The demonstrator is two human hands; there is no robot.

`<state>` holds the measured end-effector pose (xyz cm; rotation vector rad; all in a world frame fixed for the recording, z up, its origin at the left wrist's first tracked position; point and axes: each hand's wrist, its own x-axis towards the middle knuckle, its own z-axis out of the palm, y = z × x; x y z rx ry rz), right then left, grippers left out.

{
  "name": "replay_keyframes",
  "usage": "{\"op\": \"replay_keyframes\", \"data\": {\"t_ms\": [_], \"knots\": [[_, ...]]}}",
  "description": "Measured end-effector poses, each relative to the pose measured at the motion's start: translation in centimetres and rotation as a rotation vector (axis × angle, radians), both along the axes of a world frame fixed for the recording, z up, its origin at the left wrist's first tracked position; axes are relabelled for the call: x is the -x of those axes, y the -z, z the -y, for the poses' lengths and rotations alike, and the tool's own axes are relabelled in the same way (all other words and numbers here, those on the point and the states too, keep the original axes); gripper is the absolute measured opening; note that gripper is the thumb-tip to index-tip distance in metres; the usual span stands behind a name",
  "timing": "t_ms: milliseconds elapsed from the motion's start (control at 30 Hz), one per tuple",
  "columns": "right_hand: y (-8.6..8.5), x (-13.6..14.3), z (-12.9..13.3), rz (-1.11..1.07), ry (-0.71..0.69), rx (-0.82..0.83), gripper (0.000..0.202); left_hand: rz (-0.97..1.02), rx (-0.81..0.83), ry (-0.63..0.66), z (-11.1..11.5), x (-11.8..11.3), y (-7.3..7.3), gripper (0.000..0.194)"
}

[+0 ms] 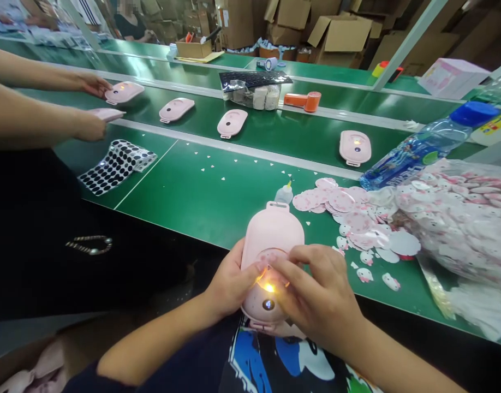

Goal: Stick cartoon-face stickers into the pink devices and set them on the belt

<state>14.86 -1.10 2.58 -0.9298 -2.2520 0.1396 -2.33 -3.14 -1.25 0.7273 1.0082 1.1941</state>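
A pale pink plastic device [273, 226] with rounded ends is held upright above the table edge, a yellow light glowing on its lower half beside a small dark round display. My left hand [229, 281] grips its left side, thumb over the front. My right hand [326, 286] has its fingers closed at the oval recess, on a pink printed oval disc [272, 255] that they partly cover. Just beyond the device stands a small glue bottle [284, 194] with a yellow tip. Loose printed ovals [336, 199] and cat-face pieces [365, 274] lie to the right.
Several pink devices [232, 123] sit along the green belt. At left, a co-worker's hands [90, 123] handle two more near a sheet of black dots [115, 166]. A blue-capped bottle [430, 144] and a bulging bag of cat-face pieces [459, 218] stand at right.
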Motion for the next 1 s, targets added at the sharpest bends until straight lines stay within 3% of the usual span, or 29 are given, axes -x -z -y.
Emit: {"op": "replay_keyframes", "data": {"t_ms": [200,367,433,533,600,733,800,900,1000], "knots": [[-0.2,0.7,-0.5,-0.091,-0.052,0.238,0.010,-0.036,-0.149,0.082,0.3,0.1,0.1,0.044],[-1.1,-1.3,-1.2,-0.158,-0.159,0.340,0.018,0.064,-0.091,-0.002,0.3,0.6,0.1,0.037],[-1.2,-3.7,-1.6,0.044,-0.157,0.341,0.019,0.131,-0.061,-0.093,0.2,1.1,0.1,0.036],[-1.2,-7.6,-2.5,0.492,0.003,0.388,0.020,0.188,0.003,-0.222,-0.1,1.9,-0.1,0.040],[-1.4,-8.3,-3.7,0.633,0.082,0.405,0.030,0.192,0.021,-0.256,-0.2,2.2,-0.2,0.043],[-1.0,-4.2,-8.4,0.367,0.250,0.356,0.050,0.206,-0.012,-0.220,-0.3,1.8,-0.3,0.048],[0.2,-1.2,-11.2,0.219,0.341,0.446,0.066,0.213,-0.032,-0.191,-0.3,1.4,-0.3,0.049],[1.9,1.3,-14.0,0.162,0.288,0.498,0.053,0.176,-0.043,-0.188,-0.2,1.3,0.0,0.050],[1.9,0.7,-13.7,0.084,0.159,0.483,0.035,0.111,-0.055,-0.193,0.0,1.6,0.4,0.052]]}}
